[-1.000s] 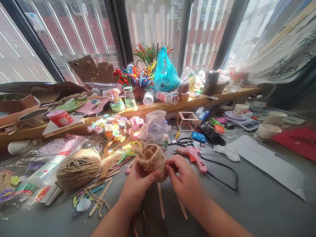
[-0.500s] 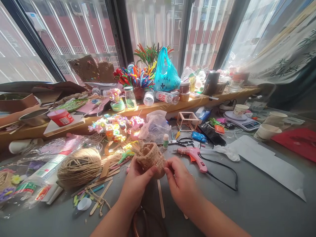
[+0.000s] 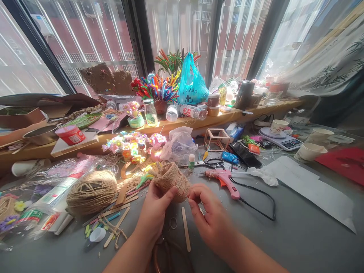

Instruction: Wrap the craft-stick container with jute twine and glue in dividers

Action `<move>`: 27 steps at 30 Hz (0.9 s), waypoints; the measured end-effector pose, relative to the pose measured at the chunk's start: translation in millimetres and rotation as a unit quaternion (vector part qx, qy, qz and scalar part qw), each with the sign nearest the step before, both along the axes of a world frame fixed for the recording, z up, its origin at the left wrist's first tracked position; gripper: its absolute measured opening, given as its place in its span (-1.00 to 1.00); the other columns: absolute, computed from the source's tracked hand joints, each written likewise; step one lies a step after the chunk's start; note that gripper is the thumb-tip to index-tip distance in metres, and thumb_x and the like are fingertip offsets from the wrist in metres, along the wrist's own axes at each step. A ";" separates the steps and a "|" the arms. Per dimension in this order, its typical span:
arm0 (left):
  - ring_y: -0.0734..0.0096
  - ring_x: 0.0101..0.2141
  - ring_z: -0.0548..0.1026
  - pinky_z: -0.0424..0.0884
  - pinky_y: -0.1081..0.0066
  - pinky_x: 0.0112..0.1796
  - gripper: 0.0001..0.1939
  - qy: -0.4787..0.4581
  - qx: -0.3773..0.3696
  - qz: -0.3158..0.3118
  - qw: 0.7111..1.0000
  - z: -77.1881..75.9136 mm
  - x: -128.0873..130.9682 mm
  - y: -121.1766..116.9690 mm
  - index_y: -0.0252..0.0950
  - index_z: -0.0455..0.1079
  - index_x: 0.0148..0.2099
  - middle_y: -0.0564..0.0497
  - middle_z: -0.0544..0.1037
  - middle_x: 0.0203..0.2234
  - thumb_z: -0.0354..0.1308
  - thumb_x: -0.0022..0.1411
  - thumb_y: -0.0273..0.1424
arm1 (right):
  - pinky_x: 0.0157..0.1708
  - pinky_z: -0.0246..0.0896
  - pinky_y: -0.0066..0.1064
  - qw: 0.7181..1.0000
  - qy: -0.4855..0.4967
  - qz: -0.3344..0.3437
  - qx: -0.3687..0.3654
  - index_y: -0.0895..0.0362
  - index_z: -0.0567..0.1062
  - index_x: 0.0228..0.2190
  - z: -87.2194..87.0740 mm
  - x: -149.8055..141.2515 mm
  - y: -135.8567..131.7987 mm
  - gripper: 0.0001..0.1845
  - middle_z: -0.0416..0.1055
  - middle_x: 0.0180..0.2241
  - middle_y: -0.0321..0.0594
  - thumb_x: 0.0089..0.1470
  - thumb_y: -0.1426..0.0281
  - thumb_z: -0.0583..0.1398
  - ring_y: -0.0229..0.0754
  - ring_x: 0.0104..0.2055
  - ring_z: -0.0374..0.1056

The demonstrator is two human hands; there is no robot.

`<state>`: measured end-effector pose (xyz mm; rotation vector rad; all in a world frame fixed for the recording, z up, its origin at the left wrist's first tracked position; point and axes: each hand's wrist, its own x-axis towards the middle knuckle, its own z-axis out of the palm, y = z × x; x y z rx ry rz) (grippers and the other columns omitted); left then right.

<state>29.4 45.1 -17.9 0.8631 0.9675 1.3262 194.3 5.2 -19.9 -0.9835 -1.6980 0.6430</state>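
Observation:
A small tan basket, covered in twine and woven texture, is gripped by my left hand, with the thumb across its near side. It is tilted, its opening facing up and to the left. My right hand is closed in a pinch at the basket's lower right edge; whatever lies between its fingertips is too small to make out. Below the basket, a wooden craft stick lies on the table between my wrists. Scissor-like handles show at the bottom, partly hidden by my left forearm.
Left of my hands are a ball of twine and loose craft sticks. A pink glue gun with a black cord lies to the right. Behind stand a glue stick, scissors and a small wooden frame.
The basket has tipped further over in my left hand, its base swinging right. My right hand has shifted slightly, its fingers still pinched by the basket's edge.

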 end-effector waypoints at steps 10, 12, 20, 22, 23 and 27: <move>0.13 0.03 0.56 0.42 0.22 0.08 -0.48 0.000 0.002 0.011 1.000 -2.1 -0.2 1.2 -0.21 0.46 0.01 -0.07 0.65 -0.06 0.54 0.02 -0.28 | -0.16 0.31 -0.29 0.998 0.030 0.050 0.035 0.02 0.30 -0.21 1.1 0.6 -3.8 -0.87 0.33 -0.24 -0.20 0.38 0.47 0.01 -0.12 -0.20 0.30; 0.14 0.01 0.57 0.44 0.23 0.05 -0.48 0.007 0.006 0.013 1.000 -3.2 -0.1 1.2 -0.21 0.46 0.00 -0.06 0.65 -0.07 0.54 0.01 -0.28 | -0.15 0.29 -0.30 0.996 0.066 0.061 0.011 0.02 0.32 -0.20 0.4 -0.6 -4.8 -0.87 0.31 -0.24 -0.20 0.41 0.43 0.00 -0.12 -0.19 0.29; 0.12 0.01 0.56 0.44 0.22 0.04 -0.44 0.059 0.005 0.017 0.998 -3.0 0.4 1.8 -0.21 0.44 0.01 -0.07 0.65 -0.06 0.55 -0.01 -0.28 | -0.17 0.35 -0.36 0.942 0.313 0.046 -0.114 0.01 0.44 -0.22 1.0 2.4 0.6 -0.82 0.33 -0.20 -0.24 0.41 0.21 0.12 -0.21 -0.25 0.32; 0.10 0.03 0.56 0.44 0.21 0.05 -0.43 0.052 -0.003 0.015 0.999 -1.8 0.8 2.1 -0.21 0.45 0.01 -0.08 0.65 -0.05 0.56 -0.02 -0.28 | -0.18 0.36 -0.36 0.935 0.334 0.006 -0.122 0.01 0.48 -0.21 2.2 7.8 5.2 -0.80 0.37 -0.18 -0.23 0.39 0.19 0.14 -0.22 -0.26 0.34; 0.09 0.04 0.56 0.43 0.21 0.06 -0.42 0.042 -0.007 0.014 0.999 -1.0 0.9 2.1 -0.21 0.46 0.03 -0.09 0.65 -0.03 0.56 -0.02 -0.28 | -0.19 0.36 -0.37 0.934 0.335 -0.013 -0.123 0.02 0.50 -0.21 2.7 10.4 7.5 -0.79 0.39 -0.18 -0.22 0.38 0.18 0.16 -0.22 -0.26 0.35; 0.04 0.15 0.50 0.41 0.19 0.12 -0.41 -0.012 -0.027 -0.004 1.000 2.7 0.1 1.5 -0.20 0.45 0.09 -0.12 0.62 0.07 0.54 0.03 -0.27 | -0.28 0.37 -0.39 0.934 0.326 -0.050 -0.134 0.05 0.52 -0.31 4.6 16.0 13.0 -0.81 0.46 -0.29 -0.24 0.24 0.20 0.31 -0.23 -0.32 0.39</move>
